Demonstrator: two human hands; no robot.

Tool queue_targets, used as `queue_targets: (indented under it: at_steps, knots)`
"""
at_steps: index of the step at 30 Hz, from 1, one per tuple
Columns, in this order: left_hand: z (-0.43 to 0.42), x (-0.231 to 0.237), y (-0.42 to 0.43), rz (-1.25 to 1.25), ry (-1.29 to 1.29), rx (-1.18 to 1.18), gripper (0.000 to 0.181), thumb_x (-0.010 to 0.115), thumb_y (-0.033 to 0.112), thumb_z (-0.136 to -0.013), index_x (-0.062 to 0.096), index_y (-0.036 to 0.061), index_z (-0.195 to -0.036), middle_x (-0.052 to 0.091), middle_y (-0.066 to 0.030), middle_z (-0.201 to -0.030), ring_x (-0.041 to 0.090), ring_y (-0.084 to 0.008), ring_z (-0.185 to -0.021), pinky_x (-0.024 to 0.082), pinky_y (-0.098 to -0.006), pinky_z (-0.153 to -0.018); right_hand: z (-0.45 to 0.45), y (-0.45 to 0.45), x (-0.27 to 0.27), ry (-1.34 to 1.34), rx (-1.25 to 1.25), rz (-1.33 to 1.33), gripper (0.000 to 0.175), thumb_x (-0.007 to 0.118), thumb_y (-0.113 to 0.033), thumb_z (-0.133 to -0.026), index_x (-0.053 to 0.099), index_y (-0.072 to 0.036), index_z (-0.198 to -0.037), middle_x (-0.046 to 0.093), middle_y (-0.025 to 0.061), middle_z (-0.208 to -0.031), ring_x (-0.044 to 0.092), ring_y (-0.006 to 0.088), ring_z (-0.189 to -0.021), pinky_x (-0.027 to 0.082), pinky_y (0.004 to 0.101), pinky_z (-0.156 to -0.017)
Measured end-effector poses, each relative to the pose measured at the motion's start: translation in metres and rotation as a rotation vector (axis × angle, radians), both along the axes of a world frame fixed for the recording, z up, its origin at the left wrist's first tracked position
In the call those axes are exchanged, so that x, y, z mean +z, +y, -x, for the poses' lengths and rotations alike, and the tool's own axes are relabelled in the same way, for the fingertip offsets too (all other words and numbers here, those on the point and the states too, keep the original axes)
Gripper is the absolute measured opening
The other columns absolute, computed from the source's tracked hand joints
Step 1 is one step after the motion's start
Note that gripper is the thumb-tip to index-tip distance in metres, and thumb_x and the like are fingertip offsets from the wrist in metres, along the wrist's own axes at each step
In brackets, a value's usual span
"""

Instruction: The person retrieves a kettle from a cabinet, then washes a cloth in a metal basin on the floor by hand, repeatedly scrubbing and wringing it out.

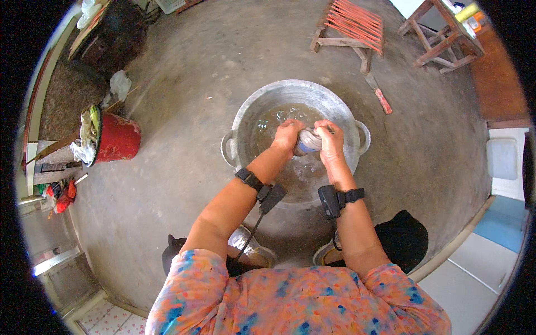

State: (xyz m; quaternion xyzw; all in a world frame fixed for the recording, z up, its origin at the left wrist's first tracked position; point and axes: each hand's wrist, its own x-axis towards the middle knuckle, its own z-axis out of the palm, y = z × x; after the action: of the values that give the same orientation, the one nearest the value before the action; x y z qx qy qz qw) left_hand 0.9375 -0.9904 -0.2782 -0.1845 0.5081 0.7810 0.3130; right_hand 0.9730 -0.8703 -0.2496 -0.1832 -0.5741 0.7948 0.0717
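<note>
A large round metal basin (247, 109) with two side handles stands on the floor before me, with cloudy water (272, 121) in it. Over the water I hold a bunched grey cloth (309, 140) with a blue patch. My left hand (288, 135) grips its left side, and my right hand (331, 138) grips its right side. The two hands are close together near the middle of the basin. A strapped black device sits on each wrist.
A knife (382, 99) with a red handle lies on the floor beyond the basin, near a wooden stool (339, 42) with orange-red strips. A red bucket (120, 138) holding plastic and other waste is at the left. Another wooden stool (437, 50) stands at the upper right.
</note>
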Motion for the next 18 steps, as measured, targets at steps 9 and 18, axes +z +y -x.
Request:
queue_targets:
  at_steps: [9, 18]
  knots:
    - [-0.002, 0.008, -0.019, -0.186, -0.304, -0.276, 0.033, 0.055, 0.035, -0.086, 0.056, 0.0151, -0.113, 0.06, -0.0063, -0.109, 0.059, -0.0251, -0.095, 0.049, -0.0516, -0.071, -0.009, 0.011, -0.035, -0.02, 0.032, 0.271, 0.023, 0.055, -0.011, -0.077, 0.055, -0.008, -0.099, 0.054, 0.0051, -0.097, 0.052, 0.0167, -0.086, 0.042, 0.0314, -0.085]
    - [-0.002, 0.02, -0.021, 0.83, 1.591, -0.579, 0.022, 0.065, 0.015, -0.069, 0.064, 0.0081, -0.089, 0.061, -0.0094, -0.089, 0.06, -0.0258, -0.086, 0.051, -0.033, -0.074, -0.011, 0.025, -0.025, -0.735, 0.07, 0.645, 0.071, 0.07, -0.05, -0.074, 0.042, -0.011, -0.126, 0.049, 0.0117, -0.124, 0.057, 0.0328, -0.099, 0.05, 0.0552, -0.078]
